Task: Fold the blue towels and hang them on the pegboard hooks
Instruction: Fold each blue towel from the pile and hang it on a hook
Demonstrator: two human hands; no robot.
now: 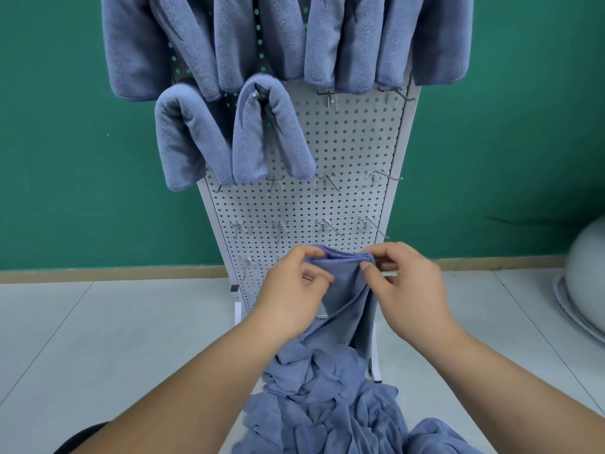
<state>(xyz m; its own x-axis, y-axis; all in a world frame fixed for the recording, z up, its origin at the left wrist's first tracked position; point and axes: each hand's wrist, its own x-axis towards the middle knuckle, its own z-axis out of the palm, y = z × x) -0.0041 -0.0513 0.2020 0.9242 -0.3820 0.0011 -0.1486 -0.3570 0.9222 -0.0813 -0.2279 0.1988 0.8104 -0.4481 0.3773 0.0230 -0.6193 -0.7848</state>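
Observation:
I hold one blue towel (348, 290) up in front of the white pegboard (347, 142). My left hand (291, 290) pinches its top edge on the left, and my right hand (409, 286) pinches the same edge on the right. The towel hangs down between my hands toward a crumpled pile of blue towels (330, 398) on the floor. Several folded blue towels (262, 129) hang on hooks across the upper part of the board. Bare metal hooks (327, 181) stick out in the lower rows.
The pegboard stands on a pale tiled floor (98, 339) against a green wall (82, 158). A grey rounded object (586, 283) sits at the right edge. A dark object (82, 437) shows at the bottom left corner.

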